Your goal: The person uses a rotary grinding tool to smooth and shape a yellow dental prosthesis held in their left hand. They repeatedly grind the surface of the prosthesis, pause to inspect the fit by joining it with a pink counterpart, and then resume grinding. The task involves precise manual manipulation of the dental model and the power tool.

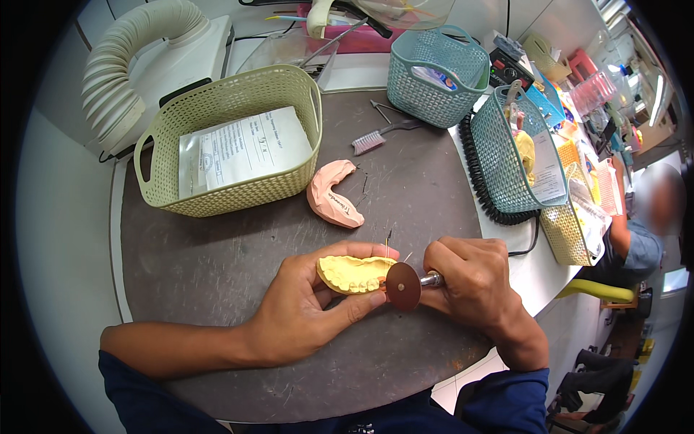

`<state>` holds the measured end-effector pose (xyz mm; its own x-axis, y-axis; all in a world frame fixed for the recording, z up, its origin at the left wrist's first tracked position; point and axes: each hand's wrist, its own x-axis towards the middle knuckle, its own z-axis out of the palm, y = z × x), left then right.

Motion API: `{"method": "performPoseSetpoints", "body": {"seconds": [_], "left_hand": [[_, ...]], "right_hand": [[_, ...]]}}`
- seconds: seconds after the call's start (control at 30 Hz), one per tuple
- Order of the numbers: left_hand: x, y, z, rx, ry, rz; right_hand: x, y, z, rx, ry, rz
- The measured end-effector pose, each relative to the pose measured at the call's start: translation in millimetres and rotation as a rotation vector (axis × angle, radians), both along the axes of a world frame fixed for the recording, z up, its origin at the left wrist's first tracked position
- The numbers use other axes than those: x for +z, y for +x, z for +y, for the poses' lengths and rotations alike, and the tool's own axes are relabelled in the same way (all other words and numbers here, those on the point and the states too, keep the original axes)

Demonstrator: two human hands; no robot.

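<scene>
Scratched grey desk [217,267], backed by baskets [271,184], yellow tooth model [347,273] gripped by left fingers [356,309], disc tool [403,295] by right fingers [464,262], another person [643,249] seen at right.

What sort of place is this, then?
Probably a dental laboratory: the left hand holds a yellow model of teeth, the right hand holds a tool with a brown disc, and a pink arch-shaped model lies nearby.

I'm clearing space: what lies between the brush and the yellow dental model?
The pink horseshoe-shaped model and thin dark pieces by its opening, in the head view.
</scene>
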<state>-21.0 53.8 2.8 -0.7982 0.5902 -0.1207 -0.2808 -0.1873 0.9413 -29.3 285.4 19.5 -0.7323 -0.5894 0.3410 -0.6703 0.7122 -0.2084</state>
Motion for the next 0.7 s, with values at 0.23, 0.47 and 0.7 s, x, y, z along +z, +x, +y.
{"method": "performPoseSetpoints", "body": {"seconds": [0.23,0.47,0.7], "left_hand": [[1.4,-0.4,0.0,-0.005,0.004,-0.013],[0.4,-0.4,-0.1,-0.001,-0.002,0.008],[0.1,-1.0,-0.6,-0.013,0.011,-0.006]], "right_hand": [[1.9,-0.1,-0.6,-0.005,0.013,-0.002],[0.9,-0.4,-0.3,-0.002,0.006,0.007],[0.5,-1.1,0.1,-0.004,-0.005,0.020]]}}
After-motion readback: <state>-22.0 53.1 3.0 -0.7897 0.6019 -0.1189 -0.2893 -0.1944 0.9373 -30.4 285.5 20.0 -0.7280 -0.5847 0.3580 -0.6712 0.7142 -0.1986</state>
